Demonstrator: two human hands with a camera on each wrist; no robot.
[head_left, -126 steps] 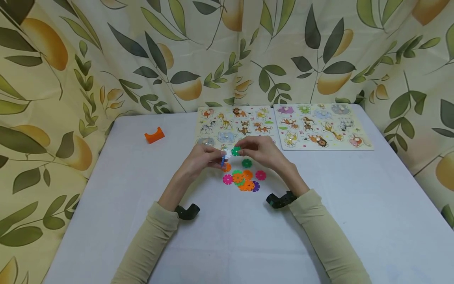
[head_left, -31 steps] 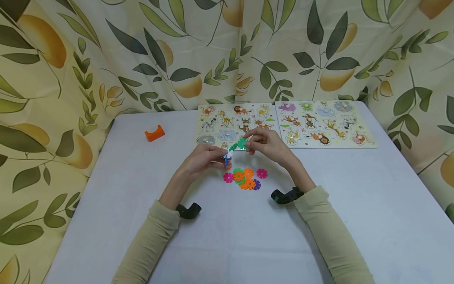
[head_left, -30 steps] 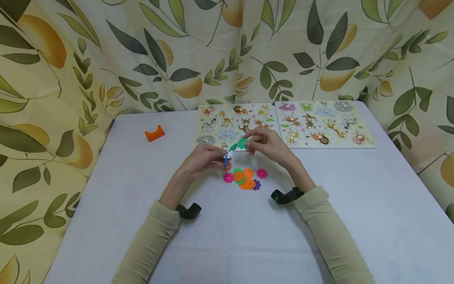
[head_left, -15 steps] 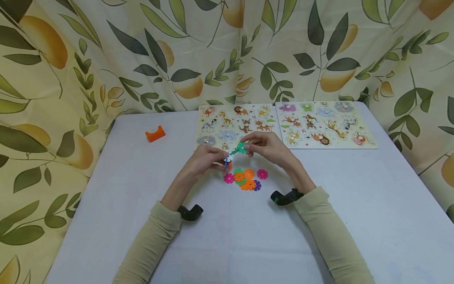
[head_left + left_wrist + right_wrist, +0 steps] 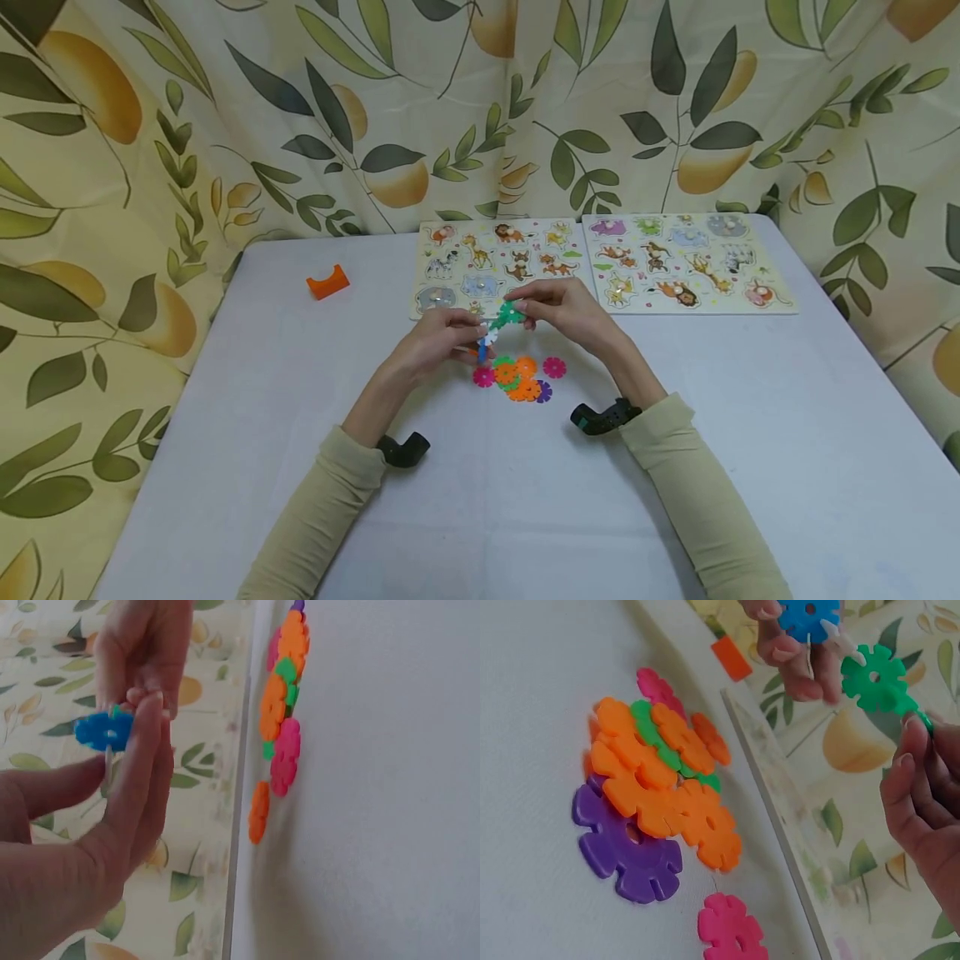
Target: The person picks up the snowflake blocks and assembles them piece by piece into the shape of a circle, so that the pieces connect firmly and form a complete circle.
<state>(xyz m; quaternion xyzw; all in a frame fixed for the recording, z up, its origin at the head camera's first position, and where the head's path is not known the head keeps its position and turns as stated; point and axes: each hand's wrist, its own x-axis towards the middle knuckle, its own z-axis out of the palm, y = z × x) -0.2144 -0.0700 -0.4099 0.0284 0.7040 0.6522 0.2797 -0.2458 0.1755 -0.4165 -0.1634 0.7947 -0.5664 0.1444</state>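
Observation:
Several flower-shaped plastic discs are slotted together into a short chain between the hands. My left hand (image 5: 435, 343) pinches its lower end, where a blue disc (image 5: 810, 618) and a white disc (image 5: 843, 642) show. My right hand (image 5: 566, 310) pinches the upper end at the green discs (image 5: 873, 678), one of them seen nearly edge-on and partly hidden by the fingertips. Below, on the white tabletop, lies a loose pile with orange discs (image 5: 634, 780), a purple disc (image 5: 622, 851), green ones and pink discs (image 5: 554, 367).
Two animal puzzle boards, the left one (image 5: 495, 250) and the right one (image 5: 690, 267), lie side by side at the table's back edge. An orange notched piece (image 5: 328, 283) sits at the back left. A patterned curtain (image 5: 300, 125) hangs behind the table.
The single green disc seen lying above the pile 4.2 s ago is gone from the table, and two joined greens now show in the chain. Lately the left hand has shifted slightly right.

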